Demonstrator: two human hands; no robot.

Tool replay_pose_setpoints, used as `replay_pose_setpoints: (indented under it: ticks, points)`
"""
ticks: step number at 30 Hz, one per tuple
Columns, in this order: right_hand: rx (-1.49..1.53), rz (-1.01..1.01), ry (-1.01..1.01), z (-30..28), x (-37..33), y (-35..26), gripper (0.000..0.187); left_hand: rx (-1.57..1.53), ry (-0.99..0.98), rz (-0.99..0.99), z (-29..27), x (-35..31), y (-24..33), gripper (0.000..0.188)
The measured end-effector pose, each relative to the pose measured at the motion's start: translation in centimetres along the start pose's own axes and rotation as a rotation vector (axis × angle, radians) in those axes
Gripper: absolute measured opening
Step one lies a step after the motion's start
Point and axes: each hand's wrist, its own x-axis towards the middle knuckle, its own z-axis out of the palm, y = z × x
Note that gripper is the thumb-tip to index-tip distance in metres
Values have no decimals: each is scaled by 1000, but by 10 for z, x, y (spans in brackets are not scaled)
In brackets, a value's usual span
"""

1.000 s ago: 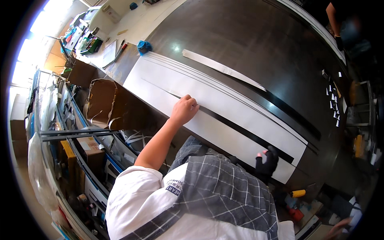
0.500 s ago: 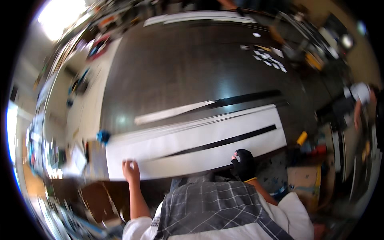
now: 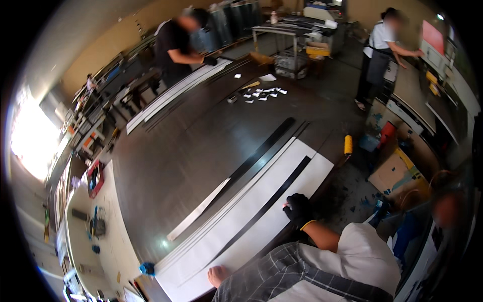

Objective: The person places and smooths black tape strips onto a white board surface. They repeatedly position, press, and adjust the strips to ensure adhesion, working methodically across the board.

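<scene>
Two hands now planted along the near edge of a long white sheet (image 3: 251, 229), spread lengthwise across a dark worktable (image 3: 166, 151). Bare left hand (image 3: 218, 276), a second ago pressed flat farther up the sheet, since drawn back to the edge nearest the body; mostly hidden by the checked shirt, so impossible to tell whether spread or curled. Black-gloved right hand (image 3: 298, 209), earlier off the sheet, now set on its right end just beside a thin black strip (image 3: 271, 200), fingers bent down against the surface; pinching anything or not, impossible to tell. By the look of it, sheet pinned at two points. Sheet itself smooth, pale, glossy under the window glare. Yellow roller (image 3: 347, 145) beyond the far corner; two co-workers busy at other benches.
</scene>
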Motion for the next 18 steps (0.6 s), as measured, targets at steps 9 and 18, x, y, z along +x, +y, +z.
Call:
replay_pose_setpoints:
  ticks: [9, 18]
  points:
    - [100, -53, 74, 10, 4, 1, 20, 357, -857, -308, 23, 15, -50, 74]
    - [99, -45, 81, 5, 2, 1, 19, 226, -624, -314, 21, 24, -31, 38]
